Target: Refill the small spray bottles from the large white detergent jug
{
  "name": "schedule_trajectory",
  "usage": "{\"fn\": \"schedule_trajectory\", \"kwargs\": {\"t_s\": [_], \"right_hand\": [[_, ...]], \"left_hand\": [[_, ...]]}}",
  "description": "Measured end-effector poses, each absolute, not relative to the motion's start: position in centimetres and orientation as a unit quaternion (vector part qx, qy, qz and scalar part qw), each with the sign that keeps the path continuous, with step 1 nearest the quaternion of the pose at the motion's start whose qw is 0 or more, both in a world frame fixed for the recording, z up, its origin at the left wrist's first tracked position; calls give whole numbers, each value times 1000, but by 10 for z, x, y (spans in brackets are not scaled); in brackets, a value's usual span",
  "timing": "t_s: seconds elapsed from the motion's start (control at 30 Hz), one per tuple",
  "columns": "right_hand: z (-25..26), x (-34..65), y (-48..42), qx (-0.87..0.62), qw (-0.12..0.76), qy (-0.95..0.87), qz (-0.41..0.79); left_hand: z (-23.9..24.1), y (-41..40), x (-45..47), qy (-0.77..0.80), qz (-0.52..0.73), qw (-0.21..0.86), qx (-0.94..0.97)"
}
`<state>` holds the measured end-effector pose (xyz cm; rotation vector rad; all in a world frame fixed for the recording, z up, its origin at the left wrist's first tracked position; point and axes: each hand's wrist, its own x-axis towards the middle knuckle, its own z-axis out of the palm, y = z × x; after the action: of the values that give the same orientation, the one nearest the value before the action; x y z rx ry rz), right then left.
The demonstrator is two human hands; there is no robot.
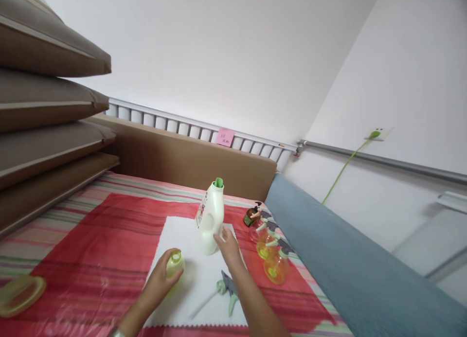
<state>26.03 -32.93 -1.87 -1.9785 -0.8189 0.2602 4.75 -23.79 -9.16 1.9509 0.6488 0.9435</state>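
My left hand is wrapped round a small yellow-green spray bottle with its top off, standing on a white cloth. My right hand rests its fingers against the lower side of a tall white jug with a green spout, upright on the same cloth. A grey and green trigger sprayer head with its tube lies on the cloth beside my right forearm.
Three yellow-orange spray bottles and a small dark one stand at the right of the red striped covering. A yellow-green dish lies at far left. Brown cushions are stacked left; a blue-grey pad runs along the right.
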Motion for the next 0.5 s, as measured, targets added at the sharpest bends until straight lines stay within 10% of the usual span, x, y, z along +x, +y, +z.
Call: {"fn": "schedule_trajectory", "kwargs": {"t_s": [0.5], "right_hand": [[29, 260, -300, -758, 558, -319, 107]], "left_hand": [[-101, -239, 55, 265, 401, 396, 782]]}}
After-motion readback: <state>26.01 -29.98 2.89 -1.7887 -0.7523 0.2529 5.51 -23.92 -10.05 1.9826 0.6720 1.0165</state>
